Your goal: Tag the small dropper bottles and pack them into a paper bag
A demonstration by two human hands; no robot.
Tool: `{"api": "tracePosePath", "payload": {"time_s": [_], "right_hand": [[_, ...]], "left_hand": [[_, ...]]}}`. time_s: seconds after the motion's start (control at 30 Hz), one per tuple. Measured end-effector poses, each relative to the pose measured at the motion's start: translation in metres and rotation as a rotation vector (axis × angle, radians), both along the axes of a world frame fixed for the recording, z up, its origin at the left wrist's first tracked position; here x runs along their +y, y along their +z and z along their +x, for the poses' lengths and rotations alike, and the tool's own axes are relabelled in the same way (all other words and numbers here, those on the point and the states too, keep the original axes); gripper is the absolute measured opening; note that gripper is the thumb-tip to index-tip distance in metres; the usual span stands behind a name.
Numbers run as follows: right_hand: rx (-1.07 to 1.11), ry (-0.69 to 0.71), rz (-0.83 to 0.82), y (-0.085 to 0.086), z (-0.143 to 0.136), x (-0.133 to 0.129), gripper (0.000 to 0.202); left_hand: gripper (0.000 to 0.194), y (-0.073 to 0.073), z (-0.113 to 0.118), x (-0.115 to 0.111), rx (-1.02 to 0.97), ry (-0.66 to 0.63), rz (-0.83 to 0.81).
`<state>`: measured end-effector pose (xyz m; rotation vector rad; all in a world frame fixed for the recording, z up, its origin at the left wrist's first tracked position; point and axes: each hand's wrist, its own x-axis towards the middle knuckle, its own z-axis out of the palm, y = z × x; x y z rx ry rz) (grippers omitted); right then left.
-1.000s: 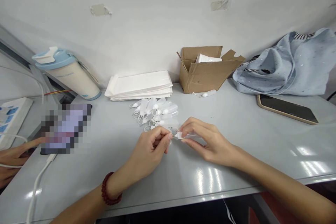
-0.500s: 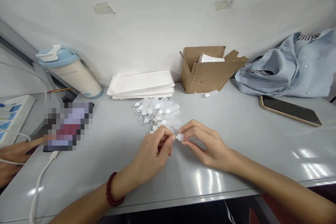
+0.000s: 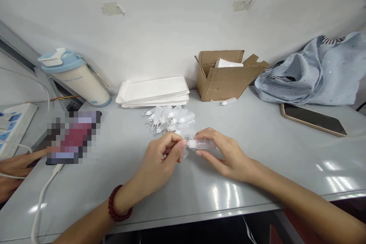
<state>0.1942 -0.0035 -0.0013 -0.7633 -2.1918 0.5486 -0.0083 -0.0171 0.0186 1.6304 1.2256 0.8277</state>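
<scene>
Over the desk, my left hand [image 3: 167,152] is closed in a pinch at the nozzle end of a small translucent plastic dropper bottle [image 3: 204,144]. The bottle lies sideways with its white neck pointing left. My right hand [image 3: 221,154] curls around the bottle's body, thumb below and fingers above; its far end is partly hidden by the fingers. Just behind my hands is a pile of similar dropper bottles [image 3: 171,116] with thin white loops. My left hand covers the pile's near edge.
White envelopes [image 3: 153,91] are stacked behind the pile, beside an open cardboard box [image 3: 228,82]. A tumbler [image 3: 82,80], a blue cloth bag [image 3: 314,72] and a phone [image 3: 313,119] stand or lie around. Another person's hand [image 3: 17,171] touches a blurred phone [image 3: 76,137] at left.
My left hand has shifted slightly left and up. The right hand's fingers have opened wider, so more of the bottle's body shows between them.
</scene>
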Motion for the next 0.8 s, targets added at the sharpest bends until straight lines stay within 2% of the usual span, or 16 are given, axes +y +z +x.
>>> {"api": "tracePosePath", "payload": {"time_s": [0.1,0.5,0.7,0.8], "right_hand": [[-0.015,-0.037,0.032,0.000,0.001,0.001,0.025],[-0.043,-0.126,0.071,-0.004,0.002,0.006,0.022],[-0.087,-0.168,0.014,-0.005,0.004,0.010,0.021],[-0.106,-0.234,-0.007,-0.002,0.010,0.018,0.019]], "left_hand": [[0.025,0.000,-0.001,0.002,-0.029,0.061,-0.013],[0.026,-0.001,-0.003,0.008,-0.052,0.155,-0.026],[0.027,-0.003,-0.005,0.013,-0.048,0.198,-0.035],[0.029,-0.006,-0.007,0.017,-0.009,0.241,0.009]]}}
